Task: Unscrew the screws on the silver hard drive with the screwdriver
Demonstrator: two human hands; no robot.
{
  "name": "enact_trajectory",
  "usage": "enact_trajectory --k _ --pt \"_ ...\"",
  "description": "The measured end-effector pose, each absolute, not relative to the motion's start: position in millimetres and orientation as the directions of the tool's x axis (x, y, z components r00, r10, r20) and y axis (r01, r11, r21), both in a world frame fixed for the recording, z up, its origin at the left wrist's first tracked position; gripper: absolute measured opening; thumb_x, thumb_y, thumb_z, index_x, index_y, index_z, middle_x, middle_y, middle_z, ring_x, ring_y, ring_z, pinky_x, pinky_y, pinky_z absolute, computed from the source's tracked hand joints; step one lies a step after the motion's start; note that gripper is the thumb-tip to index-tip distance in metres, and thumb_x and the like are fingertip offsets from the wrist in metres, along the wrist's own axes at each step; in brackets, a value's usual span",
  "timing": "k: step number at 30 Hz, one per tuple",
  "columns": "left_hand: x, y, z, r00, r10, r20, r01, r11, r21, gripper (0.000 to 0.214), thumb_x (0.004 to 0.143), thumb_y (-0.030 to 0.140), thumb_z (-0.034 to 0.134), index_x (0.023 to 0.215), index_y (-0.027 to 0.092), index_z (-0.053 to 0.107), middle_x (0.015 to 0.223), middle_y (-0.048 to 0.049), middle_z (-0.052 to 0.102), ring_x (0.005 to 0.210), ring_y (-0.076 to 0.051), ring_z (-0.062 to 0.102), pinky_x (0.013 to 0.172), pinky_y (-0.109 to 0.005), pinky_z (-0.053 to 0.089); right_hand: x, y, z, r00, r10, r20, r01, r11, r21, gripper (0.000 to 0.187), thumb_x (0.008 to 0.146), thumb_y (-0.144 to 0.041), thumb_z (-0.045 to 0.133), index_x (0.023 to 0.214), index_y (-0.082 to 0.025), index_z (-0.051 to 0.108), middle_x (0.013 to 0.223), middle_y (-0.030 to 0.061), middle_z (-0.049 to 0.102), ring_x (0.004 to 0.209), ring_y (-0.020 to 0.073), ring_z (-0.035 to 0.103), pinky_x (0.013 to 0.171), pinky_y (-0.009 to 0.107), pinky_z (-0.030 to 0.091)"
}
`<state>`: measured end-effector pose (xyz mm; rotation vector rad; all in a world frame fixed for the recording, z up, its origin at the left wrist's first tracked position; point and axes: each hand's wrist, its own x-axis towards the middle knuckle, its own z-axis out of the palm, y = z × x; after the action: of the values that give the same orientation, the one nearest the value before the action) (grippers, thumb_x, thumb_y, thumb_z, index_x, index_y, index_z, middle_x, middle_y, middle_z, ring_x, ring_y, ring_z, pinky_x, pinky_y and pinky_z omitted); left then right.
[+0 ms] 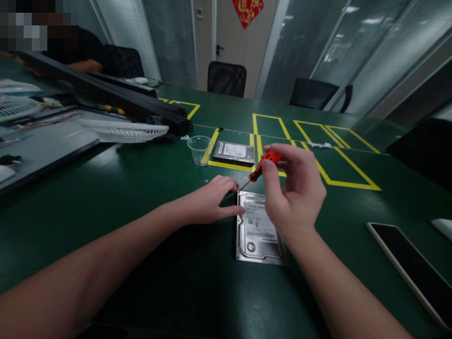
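A silver hard drive (259, 233) with a white label lies flat on the green table in front of me. My left hand (222, 200) grips its upper left edge, with the thumb over the top face and the fingers along the side. In my right hand (294, 190) is an orange and black screwdriver (259, 169), held at a slant between thumb and fingers. Its thin shaft points down at the drive's upper left corner; whether the tip sits in a screw is too small to tell. The right hand covers the drive's upper right part.
A second hard drive (235, 151) lies inside a yellow tape box, beside a clear plastic cup (200, 149). Small metal bits (206, 181) lie near the cup. A phone (411, 268) is at right. White fan grilles (123, 131) and long black parts (106, 92) crowd the left, near another person.
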<state>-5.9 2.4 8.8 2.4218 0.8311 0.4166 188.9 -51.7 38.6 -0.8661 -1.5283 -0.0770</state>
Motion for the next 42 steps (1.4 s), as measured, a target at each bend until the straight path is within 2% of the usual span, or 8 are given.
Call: enact_trajectory --k 5,11,22,31,37,42 --pt "-5.5 1.6 10.1 0.753 0.648 0.111 0.479 -0.656 0.584 0.042 0.095 0.052 0.077 0.119 0.021 0.063 0.135 -0.0128 0.066 0.130 -0.034 0.057 0.112 -0.050 0.048 189.9 -52.1 39.7 0.075 0.474 0.877 0.553 0.712 -0.432 0.032 0.100 -0.021 0.069 0.131 -0.029 0.070 0.118 0.0040 0.075 0.106 0.0206 0.073 0.088 0.040 0.063" --pt "-5.4 1.9 9.3 0.762 0.636 0.120 0.469 -0.670 0.575 0.041 0.096 0.051 0.076 0.118 0.020 0.063 0.134 -0.0128 0.065 0.129 -0.033 0.057 0.112 -0.050 0.048 191.0 -56.5 41.5 0.049 0.518 0.854 0.538 0.707 -0.459 0.037 0.106 -0.021 0.053 0.140 -0.029 0.067 0.135 0.0068 0.075 0.120 0.0244 0.074 0.106 0.048 0.062" --pt "-5.7 1.0 9.3 0.756 0.642 0.126 0.471 -0.668 0.576 0.042 0.096 0.053 0.076 0.117 0.020 0.063 0.133 -0.0127 0.066 0.129 -0.033 0.057 0.112 -0.049 0.048 190.0 -51.8 40.1 0.068 0.488 0.870 0.586 0.686 -0.431 0.034 0.100 -0.021 0.067 0.132 -0.030 0.068 0.119 0.0049 0.072 0.103 0.0209 0.070 0.087 0.042 0.062" --pt "-6.1 1.4 9.1 0.760 0.638 0.126 0.466 -0.669 0.579 0.041 0.096 0.053 0.075 0.118 0.021 0.062 0.134 -0.0130 0.066 0.129 -0.033 0.057 0.112 -0.049 0.048 189.9 -53.0 40.8 0.081 0.505 0.860 0.586 0.674 -0.451 0.028 0.101 -0.024 0.066 0.129 -0.030 0.068 0.118 0.0044 0.071 0.104 0.0201 0.069 0.087 0.040 0.062" --pt "-6.6 2.7 7.2 0.766 0.626 0.146 0.449 -0.683 0.577 0.039 0.097 0.054 0.074 0.116 0.022 0.062 0.133 -0.0119 0.066 0.128 -0.032 0.058 0.111 -0.049 0.048 190.6 -55.9 41.2 0.085 0.521 0.849 0.525 0.701 -0.482 0.030 0.108 -0.027 0.053 0.134 -0.027 0.067 0.130 0.0093 0.073 0.121 0.0258 0.073 0.104 0.050 0.063" --pt "-6.0 2.0 8.9 0.760 0.637 0.130 0.463 -0.671 0.580 0.040 0.095 0.054 0.075 0.117 0.022 0.063 0.135 -0.0120 0.066 0.128 -0.033 0.058 0.111 -0.049 0.049 187.2 -55.7 40.7 0.102 0.524 0.846 0.499 0.708 -0.499 0.031 0.105 -0.024 0.059 0.134 -0.027 0.067 0.130 0.0088 0.074 0.111 0.0231 0.076 0.096 0.045 0.067"
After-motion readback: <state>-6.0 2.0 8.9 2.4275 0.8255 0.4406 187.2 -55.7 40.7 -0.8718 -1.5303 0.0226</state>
